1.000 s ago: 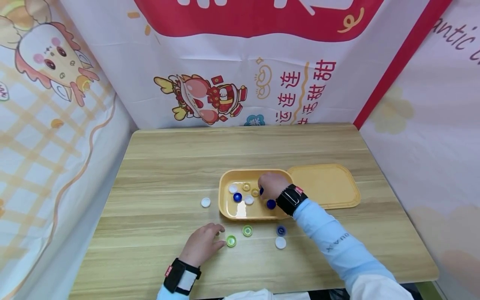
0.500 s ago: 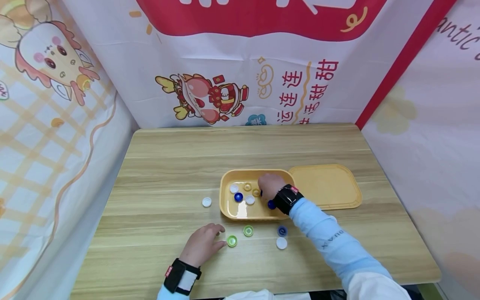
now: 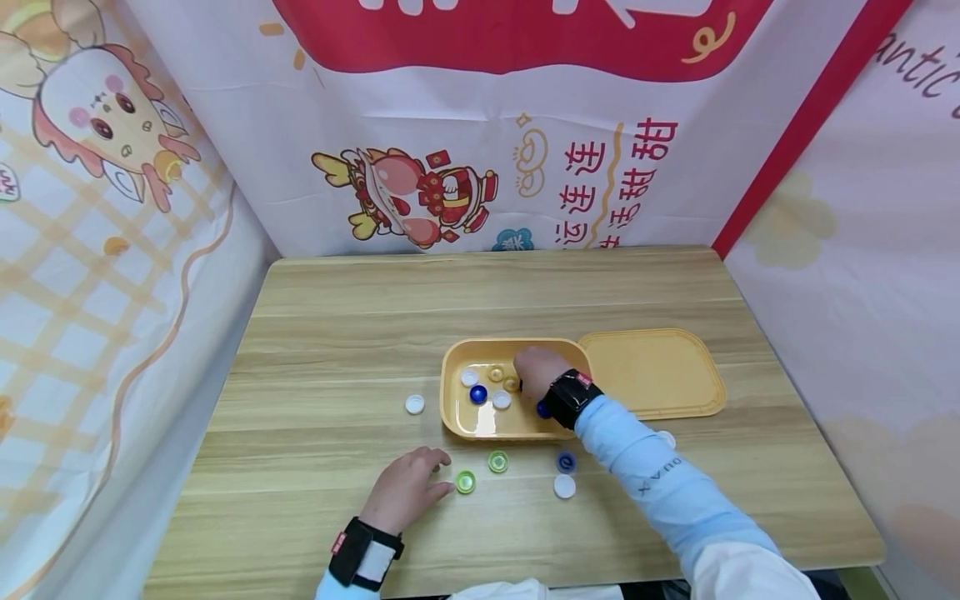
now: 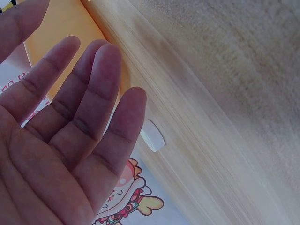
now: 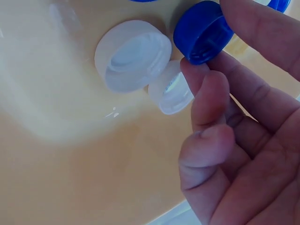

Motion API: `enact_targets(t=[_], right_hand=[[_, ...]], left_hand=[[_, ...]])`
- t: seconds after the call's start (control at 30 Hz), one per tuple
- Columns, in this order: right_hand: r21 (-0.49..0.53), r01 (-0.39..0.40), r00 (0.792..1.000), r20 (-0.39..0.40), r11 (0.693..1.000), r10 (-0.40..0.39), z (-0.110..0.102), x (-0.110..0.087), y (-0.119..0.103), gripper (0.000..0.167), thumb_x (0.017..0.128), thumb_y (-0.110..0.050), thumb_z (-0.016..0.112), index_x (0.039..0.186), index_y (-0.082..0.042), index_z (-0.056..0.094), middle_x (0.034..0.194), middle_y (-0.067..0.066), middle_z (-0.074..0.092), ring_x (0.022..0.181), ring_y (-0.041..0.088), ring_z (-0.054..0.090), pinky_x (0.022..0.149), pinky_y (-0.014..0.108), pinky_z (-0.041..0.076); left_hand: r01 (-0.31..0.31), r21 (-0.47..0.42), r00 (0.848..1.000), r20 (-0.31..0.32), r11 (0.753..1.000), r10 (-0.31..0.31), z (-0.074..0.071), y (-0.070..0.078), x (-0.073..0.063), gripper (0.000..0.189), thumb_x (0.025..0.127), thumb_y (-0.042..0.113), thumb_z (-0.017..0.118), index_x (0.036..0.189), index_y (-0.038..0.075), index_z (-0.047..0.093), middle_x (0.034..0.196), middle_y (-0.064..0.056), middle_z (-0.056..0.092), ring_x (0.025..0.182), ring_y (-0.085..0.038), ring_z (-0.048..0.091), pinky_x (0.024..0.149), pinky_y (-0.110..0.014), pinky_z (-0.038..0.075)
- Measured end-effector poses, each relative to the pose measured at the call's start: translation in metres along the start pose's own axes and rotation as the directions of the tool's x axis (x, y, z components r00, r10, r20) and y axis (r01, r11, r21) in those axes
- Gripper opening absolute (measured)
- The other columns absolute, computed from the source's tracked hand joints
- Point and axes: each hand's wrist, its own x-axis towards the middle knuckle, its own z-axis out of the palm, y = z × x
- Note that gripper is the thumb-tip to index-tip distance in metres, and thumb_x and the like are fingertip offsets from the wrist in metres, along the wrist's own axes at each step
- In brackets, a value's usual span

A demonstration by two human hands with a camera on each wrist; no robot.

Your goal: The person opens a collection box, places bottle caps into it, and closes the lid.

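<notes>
Over the right-hand end of a yellow-orange rectangular plastic tray, a dark blue round plastic cap is pinched by the right hand. Slipping appears possible: the hold is narrow and the wall curved. A white round plastic cap just beside it could be knocked by the fingers. The left hand lies relaxed; shifting its thumb could displace the adjacent light green round plastic cap.

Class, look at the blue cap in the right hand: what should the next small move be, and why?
Probably ease the right hand open, setting the blue cap down in the tray: it is pinched within the tray, white caps lie close by there, and green caps lie on the table.
</notes>
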Motion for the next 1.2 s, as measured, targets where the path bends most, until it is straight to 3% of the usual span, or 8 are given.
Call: enact_targets(t=[0.57,0.93,1.2], right_hand=[[-0.039,0.006,1.000,-0.021,0.999,-0.007,0.006,0.000,-0.001,0.021,0.075,-0.001,0.075,0.072,-0.011,0.057,0.071,0.001,0.054,0.066,0.019,0.052,0.057,0.035,0.047],[-0.002,0.037,0.999,-0.015,0.999,-0.037,0.003,-0.002,0.003,0.021,0.075,0.000,0.073,0.070,-0.012,0.056,0.070,0.001,0.054,0.066,0.018,0.052,0.058,0.033,0.046],[0.013,0.044,0.998,-0.047,0.999,-0.043,-0.007,-0.009,0.006,0.022,0.074,-0.005,0.080,0.072,-0.011,0.060,0.071,0.000,0.056,0.067,0.017,0.054,0.061,0.033,0.048]], left_hand=[[0.017,0.001,1.000,0.003,1.000,-0.017,-0.001,0.003,0.000,0.032,0.079,0.023,0.081,0.106,0.010,0.070,0.089,-0.001,0.065,0.076,-0.011,0.059,0.069,-0.032,0.051],[0.002,0.009,1.000,-0.005,1.000,-0.002,0.000,0.004,-0.002,0.032,0.078,0.023,0.082,0.105,0.010,0.070,0.089,-0.001,0.064,0.075,-0.012,0.059,0.067,-0.032,0.051],[0.004,0.011,1.000,-0.006,1.000,-0.004,0.000,0.006,-0.002,0.031,0.078,0.023,0.082,0.105,0.010,0.070,0.089,-0.001,0.065,0.076,-0.012,0.059,0.068,-0.032,0.051]])
